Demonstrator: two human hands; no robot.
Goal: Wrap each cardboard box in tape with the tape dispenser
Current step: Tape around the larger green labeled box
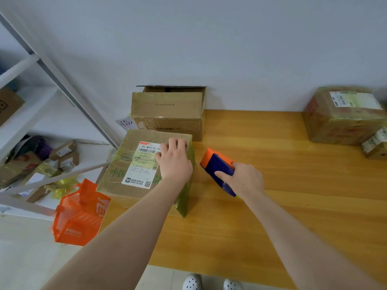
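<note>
A cardboard box point(134, 164) with a white shipping label and greenish tape sits at the left end of the wooden table point(272, 195). My left hand point(174, 162) rests on its top right edge, fingers curled over the far corner. My right hand point(243, 178) grips the blue and orange tape dispenser point(217, 166) just right of the box, its orange end pointing toward the box side. Behind stands a second box point(167, 114) with its top flap open. A taped box point(343, 114) sits at the far right.
A small labelled parcel point(376, 143) lies at the right edge. An orange bag point(79, 214) hangs off the table's left end. A white metal shelf point(41, 126) with several small boxes stands at the left. The wall is right behind the table.
</note>
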